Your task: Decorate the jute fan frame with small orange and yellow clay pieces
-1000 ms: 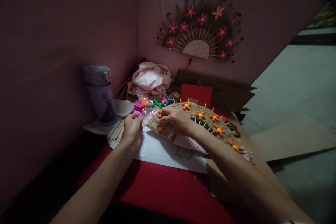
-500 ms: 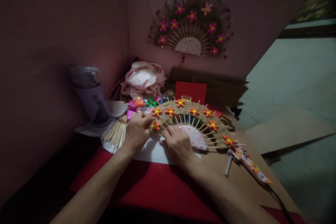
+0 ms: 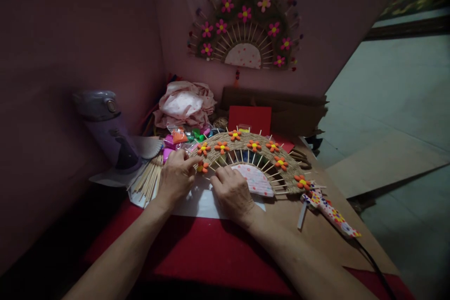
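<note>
A fan-shaped craft (image 3: 215,143) of sticks woven with twine lies in front of me. Orange clay flowers dot its arch, and a half-round pad (image 3: 255,180) in pink spotted cloth forms its middle. My left hand (image 3: 177,173) is closed at the arch's left end, beside the lowest orange flower (image 3: 202,167). Bent over the left side of the pad, my right hand (image 3: 234,193) has its fingers curled on the inner sticks there. Its fingertips are partly hidden. White paper (image 3: 200,208) lies under both hands.
To the left stand a purple bottle (image 3: 110,136) and a bundle of sticks (image 3: 149,180). A flower-patterned glue gun (image 3: 332,213) with a black cord lies right. Behind are crumpled cloth (image 3: 184,103), clay packets (image 3: 179,135) and red card (image 3: 249,119). A similar fan (image 3: 242,28) hangs on the wall.
The whole view has shifted, so the scene sits a little further left. Both hands keep nearly the same hold at the left end of the fan craft.
</note>
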Tool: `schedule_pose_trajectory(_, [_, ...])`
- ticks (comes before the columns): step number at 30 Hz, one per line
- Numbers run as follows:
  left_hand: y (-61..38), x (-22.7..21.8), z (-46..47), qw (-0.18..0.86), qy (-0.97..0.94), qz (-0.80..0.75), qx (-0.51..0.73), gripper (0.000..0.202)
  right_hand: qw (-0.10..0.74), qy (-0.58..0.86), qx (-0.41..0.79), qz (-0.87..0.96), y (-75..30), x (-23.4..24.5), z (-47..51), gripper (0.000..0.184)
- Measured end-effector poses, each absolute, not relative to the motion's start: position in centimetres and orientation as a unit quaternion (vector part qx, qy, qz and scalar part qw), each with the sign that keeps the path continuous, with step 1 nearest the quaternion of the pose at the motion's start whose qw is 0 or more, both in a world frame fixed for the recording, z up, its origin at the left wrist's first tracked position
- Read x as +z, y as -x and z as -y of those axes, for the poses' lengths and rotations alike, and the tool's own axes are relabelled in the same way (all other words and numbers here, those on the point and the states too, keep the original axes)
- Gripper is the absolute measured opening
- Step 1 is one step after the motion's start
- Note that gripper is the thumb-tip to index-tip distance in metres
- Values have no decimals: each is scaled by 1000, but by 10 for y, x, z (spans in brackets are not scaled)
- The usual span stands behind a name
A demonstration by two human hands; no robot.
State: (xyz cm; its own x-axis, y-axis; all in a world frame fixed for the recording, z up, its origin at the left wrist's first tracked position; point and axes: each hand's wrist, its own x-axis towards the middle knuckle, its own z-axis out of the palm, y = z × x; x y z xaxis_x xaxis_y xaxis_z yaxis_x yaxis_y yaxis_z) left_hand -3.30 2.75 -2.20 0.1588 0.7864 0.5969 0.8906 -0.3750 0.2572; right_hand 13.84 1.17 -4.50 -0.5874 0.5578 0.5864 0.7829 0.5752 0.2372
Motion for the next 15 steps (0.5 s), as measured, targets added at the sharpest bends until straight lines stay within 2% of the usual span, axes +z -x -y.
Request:
schedule_pose_trajectory(6, [32, -24, -27, 55, 754, 561, -337, 23, 242, 391, -243, 854, -139, -45, -11, 19])
schedule_pose_trajectory(15, [31, -23, -25, 51, 767, 548, -331, 19, 241, 399, -230, 854, -140, -45, -11, 18])
